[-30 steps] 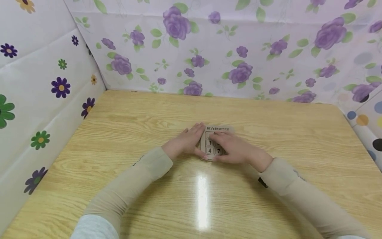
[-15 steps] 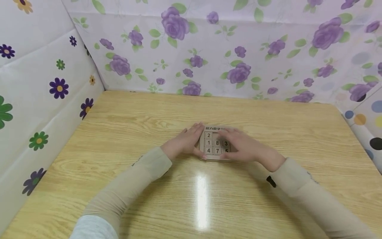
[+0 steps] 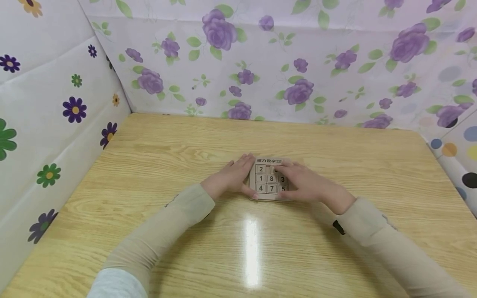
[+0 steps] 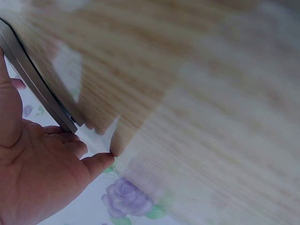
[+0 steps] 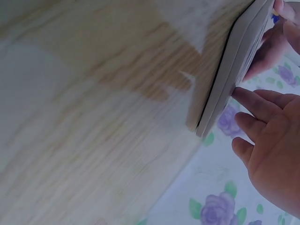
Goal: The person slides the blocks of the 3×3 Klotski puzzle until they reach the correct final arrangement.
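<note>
A number slide puzzle [image 3: 263,198] lies flat on the wooden table, with 2, 1, 8, 3, 4, 7 and 5 readable. A gap shows right of the 2; beside it a tile [image 3: 273,169] sits off its square, its figure partly covered. My left hand [image 3: 232,177] holds the puzzle's left side, thumb at the near corner and fingers by the far corner. Over the right side reaches my right hand [image 3: 307,182], index fingertip on that tile, thumb near the 5. Both wrist views show the puzzle's thick side edge [image 5: 225,79] with fingertips close against it.
The wooden table [image 3: 167,140] is glossy, with a bright reflection in front of the puzzle. Behind it hangs a purple-flowered cloth [image 3: 179,62], and a flower-print cloth [image 3: 48,136] lines the left side. A dotted sheet [image 3: 451,140] borders the right.
My right hand has shifted right from the puzzle's upper left, uncovering the 2 and 8. In the top row a tile has slid partly left into the middle gap. My left hand stays put.
</note>
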Demonstrator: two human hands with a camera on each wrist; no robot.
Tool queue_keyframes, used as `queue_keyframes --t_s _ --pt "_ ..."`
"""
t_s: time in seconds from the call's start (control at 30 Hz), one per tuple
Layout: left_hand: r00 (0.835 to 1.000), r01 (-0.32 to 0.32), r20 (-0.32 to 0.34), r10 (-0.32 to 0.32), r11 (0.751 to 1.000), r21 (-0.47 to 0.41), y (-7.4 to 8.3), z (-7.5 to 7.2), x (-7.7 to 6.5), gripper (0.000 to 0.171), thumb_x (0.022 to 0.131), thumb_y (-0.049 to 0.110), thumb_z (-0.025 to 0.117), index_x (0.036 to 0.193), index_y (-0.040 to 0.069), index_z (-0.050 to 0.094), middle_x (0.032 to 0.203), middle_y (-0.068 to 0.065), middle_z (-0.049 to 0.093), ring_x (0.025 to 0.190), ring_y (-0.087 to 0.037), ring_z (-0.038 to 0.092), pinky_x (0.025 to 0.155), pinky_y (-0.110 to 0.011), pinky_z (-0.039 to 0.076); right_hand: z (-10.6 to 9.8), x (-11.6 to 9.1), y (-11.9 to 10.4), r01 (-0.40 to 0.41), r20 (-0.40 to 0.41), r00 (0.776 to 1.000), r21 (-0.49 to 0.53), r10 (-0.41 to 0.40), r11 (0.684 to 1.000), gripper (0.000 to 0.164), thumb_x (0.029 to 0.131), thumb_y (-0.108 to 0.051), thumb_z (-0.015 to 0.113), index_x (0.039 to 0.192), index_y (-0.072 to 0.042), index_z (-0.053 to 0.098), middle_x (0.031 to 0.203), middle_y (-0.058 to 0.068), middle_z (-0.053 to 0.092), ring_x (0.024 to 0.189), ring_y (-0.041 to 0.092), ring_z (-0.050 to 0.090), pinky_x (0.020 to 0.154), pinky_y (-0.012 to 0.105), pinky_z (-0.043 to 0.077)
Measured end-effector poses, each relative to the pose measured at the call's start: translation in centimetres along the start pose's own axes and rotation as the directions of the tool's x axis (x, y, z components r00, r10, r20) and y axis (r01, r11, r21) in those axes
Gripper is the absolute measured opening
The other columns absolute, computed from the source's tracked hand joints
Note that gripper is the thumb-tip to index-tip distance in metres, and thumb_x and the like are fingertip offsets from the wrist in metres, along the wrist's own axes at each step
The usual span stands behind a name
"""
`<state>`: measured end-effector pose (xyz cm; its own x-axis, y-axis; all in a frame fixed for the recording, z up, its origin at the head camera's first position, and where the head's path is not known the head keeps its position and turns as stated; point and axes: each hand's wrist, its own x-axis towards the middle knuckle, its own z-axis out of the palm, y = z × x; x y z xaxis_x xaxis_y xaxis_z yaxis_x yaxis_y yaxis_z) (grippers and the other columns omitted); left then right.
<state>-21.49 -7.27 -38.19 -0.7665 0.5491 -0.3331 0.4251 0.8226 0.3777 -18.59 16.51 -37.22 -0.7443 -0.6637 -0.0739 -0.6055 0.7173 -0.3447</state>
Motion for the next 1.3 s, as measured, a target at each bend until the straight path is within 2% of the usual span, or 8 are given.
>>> queue_keyframes --t_s 0.3,0.53,0.77,1.07,1.2,1.3 --pt "1.0 -0.004 0.003 0.003 1.0 0.021 0.0 -0.1 0.0 0.125 0.068 0.059 0.075 0.153 0.004 0.001 0.16 -0.01 -0.004 0.148 -0.023 -0.003 0.119 -0.049 0.006 0.5 0.5 0.1 0.03 0.011 0.999 0.026 -0.03 0.999 0.081 0.085 -0.041 0.066 0.145 0.002 0.033 0.148 0.025 0.035 0.138 0.044 0.03 0.115 0.058 0.02" --pt "1.0 -0.004 0.004 0.004 1.0 0.008 0.0 0.0 0.1 0.125 0.068 0.058 0.075 0.153 0.005 0.0 0.16 -0.009 -0.004 0.148 -0.022 -0.005 0.119 -0.05 0.005 0.2 -1.2 0.6 0.054 -0.011 0.998 0.03 -0.054 0.998 0.074 0.086 -0.035 0.066 0.144 0.001 0.036 0.149 0.025 0.034 0.136 0.042 0.033 0.115 0.059 0.019" --pt "1.0 0.0 0.005 0.0 1.0 0.012 0.0 0.0 0.2 0.126 0.068 0.058 0.075 0.153 0.005 0.0 0.16 -0.009 -0.005 0.148 -0.022 -0.006 0.119 -0.05 0.004 0.0 -2.3 0.3 0.013 0.016 1.0 0.028 -0.013 1.0 0.07 0.087 -0.035 0.067 0.141 0.002 0.042 0.146 0.026 0.037 0.135 0.045 0.034 0.114 0.059 0.022" --pt "1.0 0.0 0.003 0.0 1.0 -0.002 -0.4 0.5 0.4 0.127 0.067 0.059 0.075 0.153 0.006 -0.001 0.16 -0.008 -0.006 0.148 -0.021 -0.006 0.119 -0.049 0.004 0.2 -1.2 1.0 0.014 0.014 1.0 -0.001 -0.014 1.0 0.074 0.087 -0.035 0.066 0.141 0.007 0.038 0.145 0.025 0.04 0.137 0.043 0.032 0.115 0.06 0.018" --pt "1.0 -0.005 -0.002 0.005 1.0 0.001 -0.4 0.4 0.4 0.127 0.066 0.059 0.075 0.153 0.005 0.0 0.16 -0.009 -0.005 0.148 -0.022 -0.006 0.119 -0.05 0.004 0.1 -0.8 1.1 0.009 0.009 1.0 -0.013 -0.009 1.0 0.075 0.086 -0.037 0.067 0.14 0.007 0.039 0.145 0.024 0.041 0.137 0.042 0.031 0.114 0.061 0.019" --pt "1.0 -0.005 -0.004 0.005 1.0 0.0 -0.4 0.3 0.4 0.127 0.066 0.059 0.076 0.153 0.006 0.0 0.16 -0.009 -0.005 0.148 -0.022 -0.005 0.119 -0.05 0.004 0.2 -0.8 0.8 0.035 0.001 0.999 -0.027 -0.035 0.999 0.072 0.086 -0.036 0.067 0.139 0.004 0.042 0.144 0.021 0.044 0.137 0.041 0.032 0.114 0.061 0.019"
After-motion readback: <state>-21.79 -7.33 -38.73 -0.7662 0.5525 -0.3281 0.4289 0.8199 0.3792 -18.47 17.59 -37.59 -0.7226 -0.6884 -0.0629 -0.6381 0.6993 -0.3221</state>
